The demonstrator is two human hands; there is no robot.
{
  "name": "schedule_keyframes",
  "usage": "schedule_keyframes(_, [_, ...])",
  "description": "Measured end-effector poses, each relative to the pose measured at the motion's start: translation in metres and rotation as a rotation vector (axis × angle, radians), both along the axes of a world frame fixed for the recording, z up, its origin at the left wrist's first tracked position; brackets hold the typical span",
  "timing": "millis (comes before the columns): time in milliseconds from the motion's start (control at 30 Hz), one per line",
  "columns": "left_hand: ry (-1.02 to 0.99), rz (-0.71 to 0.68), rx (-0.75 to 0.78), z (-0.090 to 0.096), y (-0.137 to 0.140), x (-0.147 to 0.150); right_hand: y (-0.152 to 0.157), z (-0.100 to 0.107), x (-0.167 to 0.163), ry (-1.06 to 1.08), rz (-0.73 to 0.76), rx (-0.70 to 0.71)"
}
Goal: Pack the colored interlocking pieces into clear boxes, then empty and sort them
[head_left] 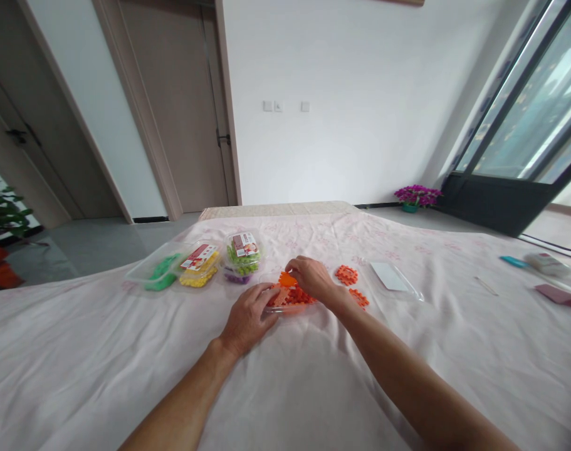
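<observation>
A clear plastic tub (292, 309) filled with orange toothed plastic pieces (304, 298) sits on the cloth in front of me. My left hand (248, 318) grips the tub's left side, its fingers over the rim against a paler orange piece (279, 297). Above the tub, my right hand (310, 275) pinches a bright orange toothed piece (286, 280) between thumb and fingers. Two round orange toothed discs, an upper disc (346, 274) and a lower disc (359, 299), lie right of the tub; my right forearm passes close to the lower one.
To the left stand a tub of green pieces (163, 273), a labelled yellow tub (199, 265) and a labelled light-green tub (244, 252) over purple pieces (237, 275). A clear lid (392, 277) lies right of the discs. Farther right are a blue item (513, 261) and a pink item (560, 295).
</observation>
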State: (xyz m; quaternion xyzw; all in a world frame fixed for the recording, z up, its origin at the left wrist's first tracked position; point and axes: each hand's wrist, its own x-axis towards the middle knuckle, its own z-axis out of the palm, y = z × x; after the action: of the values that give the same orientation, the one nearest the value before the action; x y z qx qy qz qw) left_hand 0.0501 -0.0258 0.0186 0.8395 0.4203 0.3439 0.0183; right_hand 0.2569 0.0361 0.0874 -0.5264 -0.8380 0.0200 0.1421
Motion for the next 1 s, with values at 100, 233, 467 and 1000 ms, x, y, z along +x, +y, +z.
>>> schedule_keyframes(100, [0.01, -0.007, 0.005, -0.001, 0.0, 0.0, -0.004, 0.002, 0.0, -0.061, -0.024, 0.04])
schedule_keyframes(233, [0.024, -0.006, 0.023, -0.001, 0.001, 0.0, -0.009, 0.004, -0.001, -0.107, 0.046, -0.007])
schedule_keyframes(467, [0.042, 0.008, 0.037, -0.001, 0.0, 0.0, -0.007, 0.004, -0.007, -0.109, 0.24, -0.055])
schedule_keyframes(1000, [0.115, 0.041, 0.02, 0.009, -0.002, 0.007, 0.0, -0.005, -0.009, -0.255, 0.242, 0.104])
